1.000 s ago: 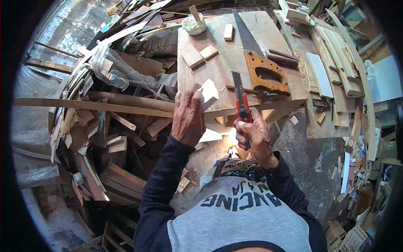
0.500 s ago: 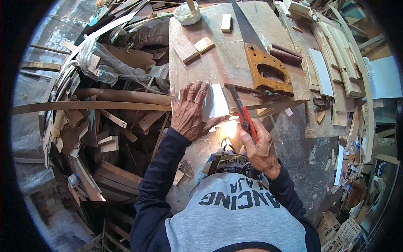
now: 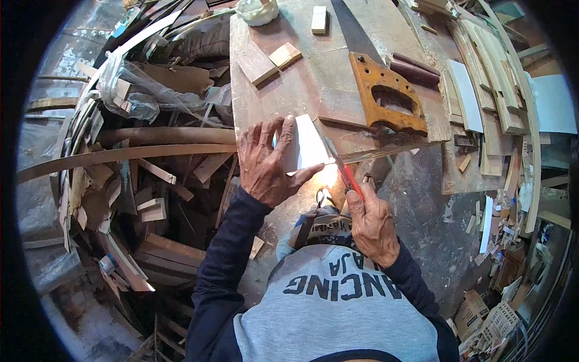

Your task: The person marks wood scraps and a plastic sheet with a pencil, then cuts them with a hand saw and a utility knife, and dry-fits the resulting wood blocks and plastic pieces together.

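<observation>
A white, flat-faced block [image 3: 307, 143] lies at the near edge of the wooden board [image 3: 265, 99]. My left hand [image 3: 263, 160] presses it there, fingers over its left side and thumb along its near edge. Closed round a red handle, my right hand [image 3: 372, 224] works a file [image 3: 350, 178] whose grey blade slants up to the block's right edge. Right of the block lies a flat wood piece [image 3: 342, 107], and beside that a handsaw [image 3: 393, 99] with a wooden handle.
Small wood blocks [image 3: 285, 55] and a whitish bowl [image 3: 257, 11] occupy the board's far part. A dark red roll [image 3: 415, 70] sits behind the saw. Wood strips [image 3: 491, 78] are stacked at right; scrap wood and plastic sheeting [image 3: 136, 90] crowd the left.
The file has come down and its blade now sits against the white block's right edge. My left hand stays on the block. The view has shifted slightly.
</observation>
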### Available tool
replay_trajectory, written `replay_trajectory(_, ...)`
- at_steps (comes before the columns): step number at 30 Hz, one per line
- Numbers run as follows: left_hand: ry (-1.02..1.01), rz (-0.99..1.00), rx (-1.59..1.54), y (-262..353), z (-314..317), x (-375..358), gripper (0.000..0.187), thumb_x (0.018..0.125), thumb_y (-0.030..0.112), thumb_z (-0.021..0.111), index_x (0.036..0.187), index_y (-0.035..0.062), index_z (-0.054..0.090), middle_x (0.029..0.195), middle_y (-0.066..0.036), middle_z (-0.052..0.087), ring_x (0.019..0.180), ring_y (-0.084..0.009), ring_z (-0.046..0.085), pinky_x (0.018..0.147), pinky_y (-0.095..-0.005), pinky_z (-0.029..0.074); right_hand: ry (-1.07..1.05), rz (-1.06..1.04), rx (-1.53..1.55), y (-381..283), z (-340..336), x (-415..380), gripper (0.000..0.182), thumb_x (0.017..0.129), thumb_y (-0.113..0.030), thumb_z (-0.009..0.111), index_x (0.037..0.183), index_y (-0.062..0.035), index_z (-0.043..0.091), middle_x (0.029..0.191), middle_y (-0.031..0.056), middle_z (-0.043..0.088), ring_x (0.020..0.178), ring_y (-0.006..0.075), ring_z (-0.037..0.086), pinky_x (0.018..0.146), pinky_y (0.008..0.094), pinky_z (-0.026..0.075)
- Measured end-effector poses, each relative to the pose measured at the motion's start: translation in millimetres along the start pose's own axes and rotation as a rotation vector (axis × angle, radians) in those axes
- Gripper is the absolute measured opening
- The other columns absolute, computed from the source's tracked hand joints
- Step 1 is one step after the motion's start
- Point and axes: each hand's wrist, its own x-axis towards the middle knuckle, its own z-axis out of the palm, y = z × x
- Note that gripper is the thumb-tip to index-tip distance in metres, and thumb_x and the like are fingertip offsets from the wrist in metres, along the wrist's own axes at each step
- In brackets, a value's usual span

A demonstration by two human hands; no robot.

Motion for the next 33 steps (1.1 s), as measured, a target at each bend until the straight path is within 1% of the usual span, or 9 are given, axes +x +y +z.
replay_trajectory(8,-0.120,0.026,0.095,-2.1,-2.8,1.2,0.114,0.056,0.054,0.085,0.146,0.0040,0.034,0.126,-0.016,0.048,0.111,-0.0339,0.048,0.093,-0.0511,0.036,-0.049,0.017,-0.108,0.6,1.2,3.7,0.026,0.102,-0.025,0.046,0.100,-0.0002,0.051,0.070,0.0225,0.055,0.065,0.0429,0.059,0.058,0.0490,0.044)
replay_trajectory(15,-0.148,-0.093,-0.006,-12.9,-24.3,14.4,0.130,0.048,0.050,0.090,0.151,0.0072,0.023,0.126,-0.018,0.046,0.114,-0.0347,0.047,0.087,-0.0499,0.038,-0.008,-0.015,0.127,-4.0,1.2,8.5,0.027,0.103,-0.028,0.044,0.097,-0.0021,0.049,0.068,0.0210,0.055,0.062,0.0423,0.057,0.057,0.0477,0.042)
replay_trajectory(21,-0.082,-0.113,0.076,-9.6,-27.2,16.9,0.110,0.068,0.038,0.084,0.152,0.0047,0.022,0.124,-0.020,0.048,0.111,-0.0361,0.049,0.087,-0.0489,0.039,-0.064,-0.085,0.140,-4.7,8.3,19.8,0.027,0.103,-0.029,0.045,0.097,-0.0023,0.048,0.067,0.0213,0.053,0.062,0.0428,0.057,0.058,0.0480,0.042)
replay_trajectory(24,-0.042,-0.100,-0.107,-16.9,-35.4,15.4,0.096,0.077,0.030,0.077,0.151,0.0031,0.023,0.114,-0.023,0.054,0.103,-0.0378,0.055,0.086,-0.0457,0.042,-0.061,-0.046,0.192,-6.1,3.8,21.5,0.028,0.103,-0.029,0.045,0.099,-0.0013,0.050,0.067,0.0215,0.055,0.063,0.0415,0.059,0.058,0.0475,0.043)
replay_trajectory(25,-0.036,-0.139,-0.185,-11.4,-42.9,17.6,0.077,0.079,0.025,0.075,0.143,0.0031,0.039,0.103,-0.021,0.058,0.095,-0.0367,0.059,0.082,-0.0430,0.044,-0.038,-0.046,0.215,-4.8,4.9,21.4,0.031,0.103,-0.030,0.044,0.102,-0.0003,0.052,0.068,0.0218,0.056,0.064,0.0395,0.061,0.058,0.0453,0.044)
replay_trajectory(28,-0.257,-0.149,-0.079,0.9,-60.6,23.3,0.055,0.079,0.021,0.074,0.127,0.0030,0.053,0.099,-0.017,0.060,0.091,-0.0346,0.060,0.078,-0.0433,0.045,-0.091,-0.025,0.220,-7.7,-1.5,22.8,0.034,0.104,-0.032,0.042,0.105,-0.0001,0.054,0.068,0.0220,0.057,0.064,0.0389,0.062,0.059,0.0448,0.045)
replay_trajectory(29,-0.265,-0.176,-0.107,5.2,-61.4,25.5,0.039,0.079,0.019,0.073,0.112,0.0031,0.058,0.097,-0.015,0.059,0.090,-0.0345,0.059,0.075,-0.0442,0.044,-0.120,-0.007,0.214,-8.0,-2.8,22.6,0.035,0.104,-0.033,0.042,0.104,0.0001,0.054,0.068,0.0205,0.056,0.062,0.0355,0.060,0.058,0.0426,0.044)
replay_trajectory(31,-0.363,-0.142,-0.102,8.4,-68.4,31.6,0.039,0.079,0.020,0.073,0.110,0.0032,0.057,0.097,-0.015,0.059,0.090,-0.0351,0.058,0.076,-0.0443,0.044,-0.174,0.028,0.200,-7.7,-4.8,22.6,0.038,0.105,-0.034,0.041,0.101,0.0005,0.056,0.069,0.0176,0.055,0.059,0.0287,0.057,0.056,0.0382,0.042)
replay_trajectory(33,-0.413,-0.102,-0.082,11.9,-69.7,34.3,0.036,0.079,0.020,0.073,0.106,0.0033,0.055,0.095,-0.016,0.060,0.088,-0.0358,0.059,0.075,-0.0446,0.045,-0.147,-0.024,0.186,-6.8,-5.5,21.8,0.037,0.104,-0.033,0.040,0.100,0.0001,0.055,0.067,0.0192,0.055,0.059,0.0340,0.057,0.056,0.0402,0.042)
